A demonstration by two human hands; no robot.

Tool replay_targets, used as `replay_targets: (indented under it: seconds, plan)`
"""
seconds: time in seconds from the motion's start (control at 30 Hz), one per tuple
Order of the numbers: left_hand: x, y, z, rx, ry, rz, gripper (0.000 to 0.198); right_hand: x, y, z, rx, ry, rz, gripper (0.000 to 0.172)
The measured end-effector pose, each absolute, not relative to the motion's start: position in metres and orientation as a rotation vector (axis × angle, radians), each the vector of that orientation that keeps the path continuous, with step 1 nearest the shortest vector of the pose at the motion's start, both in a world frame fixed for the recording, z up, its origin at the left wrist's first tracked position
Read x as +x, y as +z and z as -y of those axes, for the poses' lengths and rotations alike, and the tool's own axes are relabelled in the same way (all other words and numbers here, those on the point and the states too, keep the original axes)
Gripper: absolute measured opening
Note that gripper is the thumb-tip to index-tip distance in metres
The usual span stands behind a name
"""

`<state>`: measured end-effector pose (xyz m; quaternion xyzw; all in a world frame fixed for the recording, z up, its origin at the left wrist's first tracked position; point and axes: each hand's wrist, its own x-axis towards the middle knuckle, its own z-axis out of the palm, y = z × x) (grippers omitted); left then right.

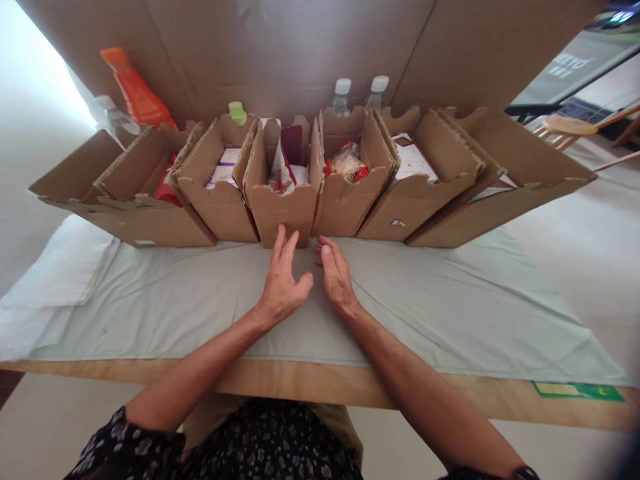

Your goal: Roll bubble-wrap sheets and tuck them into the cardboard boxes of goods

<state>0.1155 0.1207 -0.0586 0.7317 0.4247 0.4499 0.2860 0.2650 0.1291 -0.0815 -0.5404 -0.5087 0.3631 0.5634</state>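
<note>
A plain brown cardboard box [280, 217] is standing at the middle of the row, on the far side of the worktop [240, 380], its open top showing rough, notched edges. A dark red sheet [292, 143] and a red-and-white patterned packet [283, 170] are sticking up inside it.

The left hand [283, 287] is reaching toward the front of this box, empty, its fingers spread and the thumb standing wide; whether its fingertips are touching the cardboard I cannot tell. The right hand [339, 275] is hovering or resting just beside it over the pale green cloth [450, 293], empty too, its fingers lying close together.

Small stickers are marking the fronts of two other boxes, one at left [145, 242] and one at right [398, 223], but their print is too small to read. A green label [577, 391] is lying along the near right edge, its print unclear.

Seven open cardboard compartments are forming the row, counting the middle one. Behind them, one orange bottle [143, 97] is leaning at far left, one light green cap [237, 112] is peeking up, and two clear bottles with white caps [341, 97] are standing right of centre.
</note>
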Motion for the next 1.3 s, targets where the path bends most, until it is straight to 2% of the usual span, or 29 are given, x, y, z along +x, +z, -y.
replay_targets:
  seconds: [0.17,0.3,0.43,0.53,0.63,0.7,0.77,0.83,0.93,0.97,1.13,1.3]
  plan:
    - [0.131,-0.062,-0.162,1.918,1.218,-1.119,0.086,0.271,-0.081,-0.133,-1.298,0.876,1.201,0.071]
    - [0.114,-0.057,-0.135,1.921,1.145,-1.127,0.086,0.273,-0.076,-0.132,-1.291,0.938,1.243,0.063]
    - [0.054,-0.053,-0.082,1.996,0.966,-1.379,0.061,0.272,-0.063,-0.124,-1.270,0.986,1.340,0.044]
    - [0.007,-0.059,-0.057,1.979,1.035,-1.653,0.040,0.259,-0.036,-0.121,-1.230,0.977,1.446,0.032]
    - [-0.014,-0.066,-0.052,1.861,1.179,-1.820,0.032,0.232,0.008,-0.136,-1.140,0.816,1.673,0.042]
    - [-0.015,-0.069,-0.055,1.804,1.264,-1.837,0.031,0.209,0.038,-0.157,-1.095,0.639,1.836,0.057]
    - [-0.011,-0.069,-0.058,1.789,1.337,-1.808,0.031,0.186,0.063,-0.184,-1.133,0.482,1.971,0.064]
    - [-0.009,-0.068,-0.059,1.778,1.379,-1.771,0.031,0.168,0.079,-0.207,-1.258,0.342,2.076,0.055]
    - [-0.011,-0.066,-0.058,1.676,1.420,-1.757,0.035,0.153,0.085,-0.220,-1.412,0.177,2.160,0.027]
    - [-0.012,-0.066,-0.057,1.614,1.447,-1.762,0.037,0.151,0.084,-0.217,-1.426,0.143,2.175,0.022]
    - [-0.020,-0.071,-0.064,1.186,1.707,-1.704,0.055,0.172,0.077,-0.151,-1.234,0.102,2.240,0.021]
    - [-0.025,-0.070,-0.069,0.926,1.860,-1.598,0.059,0.239,0.087,-0.065,-0.969,0.284,2.320,0.021]
